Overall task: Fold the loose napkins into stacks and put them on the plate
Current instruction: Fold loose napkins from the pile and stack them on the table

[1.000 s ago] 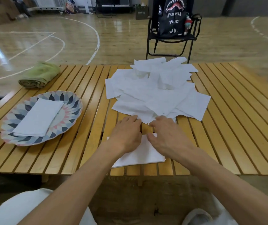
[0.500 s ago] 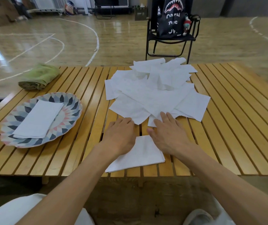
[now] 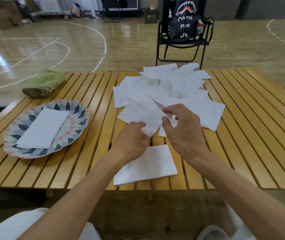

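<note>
Head camera looks down at a slatted wooden table (image 3: 242, 135). Both hands meet at the near edge of a heap of loose napkins (image 3: 164, 90). The left hand (image 3: 129, 142) pinches the near corner of one napkin (image 3: 148, 122); the right hand (image 3: 185, 129) curls its fingers over the same sheet's raised edge, though its fingertips are partly hidden by paper. A folded stack (image 3: 148, 165) lies beneath the wrists, partly covered. At left, a patterned plate (image 3: 76, 111) holds another folded stack (image 3: 43, 129). How many sheets either stack holds cannot be made out.
</note>
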